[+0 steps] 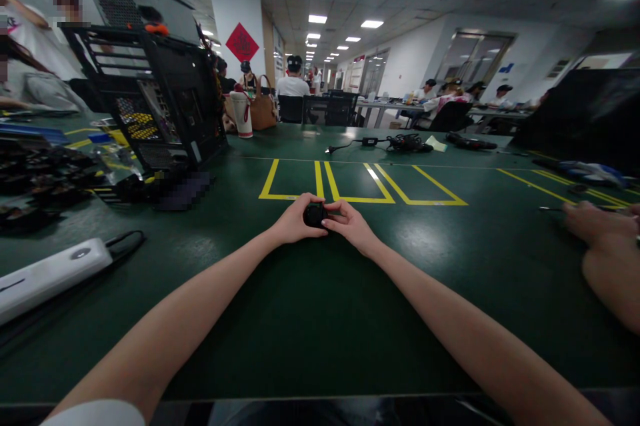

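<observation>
Head view: in the middle, the left hand (295,219) is curling round a black thing (313,215), and the right hand (356,227) is pinching its right side.

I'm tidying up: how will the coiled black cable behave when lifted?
The coiled black cable will probably flop, as its loops look loose and slack. The plug may trail, since it lies apart from the loops. The black block between them could swing, looking thicker than the cable.
</observation>
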Demonstrator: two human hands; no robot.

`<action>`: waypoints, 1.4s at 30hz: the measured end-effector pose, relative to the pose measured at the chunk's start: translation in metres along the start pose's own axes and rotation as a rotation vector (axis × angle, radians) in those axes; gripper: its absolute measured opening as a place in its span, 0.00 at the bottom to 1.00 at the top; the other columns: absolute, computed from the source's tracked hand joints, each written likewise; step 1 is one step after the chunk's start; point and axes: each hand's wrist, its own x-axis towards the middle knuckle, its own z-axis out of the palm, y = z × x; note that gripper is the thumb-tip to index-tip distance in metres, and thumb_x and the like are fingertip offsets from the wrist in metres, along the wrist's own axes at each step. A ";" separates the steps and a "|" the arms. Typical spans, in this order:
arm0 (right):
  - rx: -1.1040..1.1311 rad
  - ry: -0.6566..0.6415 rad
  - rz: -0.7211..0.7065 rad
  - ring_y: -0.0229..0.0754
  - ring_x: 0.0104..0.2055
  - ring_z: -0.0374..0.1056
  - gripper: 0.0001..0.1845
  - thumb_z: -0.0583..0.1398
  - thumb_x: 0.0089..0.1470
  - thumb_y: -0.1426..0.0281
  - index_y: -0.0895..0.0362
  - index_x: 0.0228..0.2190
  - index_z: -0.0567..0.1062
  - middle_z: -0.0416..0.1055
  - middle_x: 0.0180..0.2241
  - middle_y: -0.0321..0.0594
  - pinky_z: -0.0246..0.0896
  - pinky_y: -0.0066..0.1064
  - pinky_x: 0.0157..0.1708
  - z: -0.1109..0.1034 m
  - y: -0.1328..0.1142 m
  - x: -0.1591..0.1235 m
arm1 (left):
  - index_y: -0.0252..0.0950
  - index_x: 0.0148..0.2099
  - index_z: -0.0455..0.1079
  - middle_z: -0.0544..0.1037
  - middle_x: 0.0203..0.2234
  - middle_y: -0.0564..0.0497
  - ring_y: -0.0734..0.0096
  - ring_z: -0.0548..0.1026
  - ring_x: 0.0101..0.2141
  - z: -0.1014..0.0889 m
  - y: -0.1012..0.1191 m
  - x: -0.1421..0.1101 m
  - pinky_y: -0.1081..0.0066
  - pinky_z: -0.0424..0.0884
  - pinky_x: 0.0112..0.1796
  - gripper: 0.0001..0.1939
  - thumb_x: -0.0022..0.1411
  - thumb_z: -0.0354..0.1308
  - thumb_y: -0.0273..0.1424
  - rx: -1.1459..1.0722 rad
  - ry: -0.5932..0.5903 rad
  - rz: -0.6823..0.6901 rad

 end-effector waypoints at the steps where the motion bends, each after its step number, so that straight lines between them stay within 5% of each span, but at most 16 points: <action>1: -0.004 0.008 -0.009 0.39 0.43 0.66 0.15 0.61 0.41 0.69 0.54 0.34 0.67 0.66 0.40 0.36 0.60 0.37 0.46 0.000 0.000 0.000 | 0.38 0.47 0.57 0.65 0.41 0.47 0.62 0.66 0.41 0.000 0.000 0.000 0.58 0.63 0.42 0.29 0.42 0.63 0.32 0.005 -0.006 0.001; 42: -0.064 0.037 -0.036 0.40 0.43 0.66 0.14 0.61 0.42 0.69 0.55 0.34 0.67 0.66 0.39 0.37 0.59 0.38 0.47 0.000 0.001 0.003 | 0.38 0.47 0.58 0.65 0.40 0.47 0.63 0.67 0.40 0.001 -0.006 0.001 0.59 0.63 0.41 0.29 0.41 0.63 0.32 -0.023 0.013 0.023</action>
